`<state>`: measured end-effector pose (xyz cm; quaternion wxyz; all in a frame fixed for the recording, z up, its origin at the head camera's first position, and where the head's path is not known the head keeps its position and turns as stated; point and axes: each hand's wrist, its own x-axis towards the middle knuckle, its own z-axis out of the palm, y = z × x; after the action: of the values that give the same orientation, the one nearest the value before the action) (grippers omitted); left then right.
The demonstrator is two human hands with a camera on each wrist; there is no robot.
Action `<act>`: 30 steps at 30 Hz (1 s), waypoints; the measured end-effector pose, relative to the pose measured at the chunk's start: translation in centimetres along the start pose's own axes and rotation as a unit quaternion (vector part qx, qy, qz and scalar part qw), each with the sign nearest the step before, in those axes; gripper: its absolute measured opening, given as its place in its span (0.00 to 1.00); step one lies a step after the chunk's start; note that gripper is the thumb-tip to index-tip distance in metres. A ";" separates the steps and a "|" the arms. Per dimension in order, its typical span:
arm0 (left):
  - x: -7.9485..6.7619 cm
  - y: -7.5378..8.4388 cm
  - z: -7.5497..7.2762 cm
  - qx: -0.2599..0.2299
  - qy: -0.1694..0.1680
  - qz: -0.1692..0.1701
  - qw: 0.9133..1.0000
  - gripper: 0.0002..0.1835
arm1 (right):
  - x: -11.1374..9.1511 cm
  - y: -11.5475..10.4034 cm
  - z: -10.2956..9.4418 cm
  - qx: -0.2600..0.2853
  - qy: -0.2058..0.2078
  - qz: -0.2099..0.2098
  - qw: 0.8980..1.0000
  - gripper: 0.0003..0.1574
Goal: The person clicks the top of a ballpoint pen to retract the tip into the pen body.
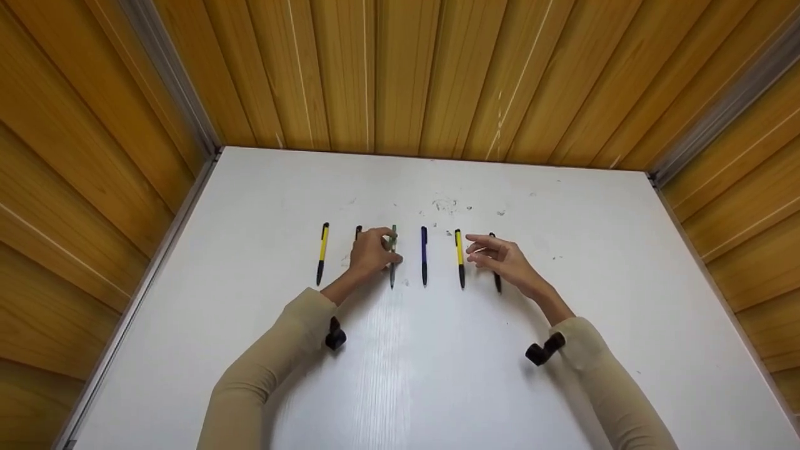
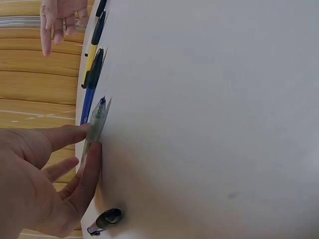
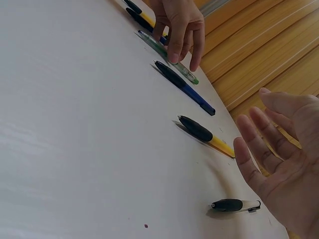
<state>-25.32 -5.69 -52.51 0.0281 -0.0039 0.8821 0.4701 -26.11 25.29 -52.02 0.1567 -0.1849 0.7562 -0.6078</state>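
Observation:
Several pens lie roughly parallel in a row on the white table. With thumb and a finger, my left hand [image 1: 370,251] pinches the clear green pen [image 2: 96,124], whose tip points toward me. That hand covers most of a black-topped pen [image 1: 359,230] just left of it. To the right of the green pen lies a blue pen [image 1: 424,256] with a black grip. My right hand [image 1: 509,265] holds nothing; its fingers are spread beside a yellow pen [image 1: 460,259]. Partly beneath that hand is a pen with black grip and pale barrel [image 3: 234,205].
Another yellow pen [image 1: 322,253] with a black grip is at the row's left end. Wood-patterned walls [image 1: 400,75] border the table [image 1: 387,369] at the back and sides. A small black camera hangs at each sleeve cuff. Dark specks mark the tabletop behind the pens.

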 end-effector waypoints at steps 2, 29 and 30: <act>0.0 0.2 0.1 0.014 0.000 -0.002 1.000 0.24 | 0.0 0.1 0.0 -0.002 -0.002 -0.004 1.000 0.32; -2.0 1.8 -1.6 -0.253 -0.045 -0.056 0.965 0.26 | 0.5 -1.9 2.1 -0.045 -0.024 -0.020 0.998 0.33; -2.1 2.0 -1.6 -0.260 -0.046 -0.057 0.963 0.27 | 0.5 -2.0 2.2 -0.050 -0.026 -0.024 0.998 0.33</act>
<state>-23.36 -5.97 -49.87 0.0938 -0.0400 0.7255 0.6806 -25.35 22.74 -50.55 0.1524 -0.2258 0.7765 -0.5681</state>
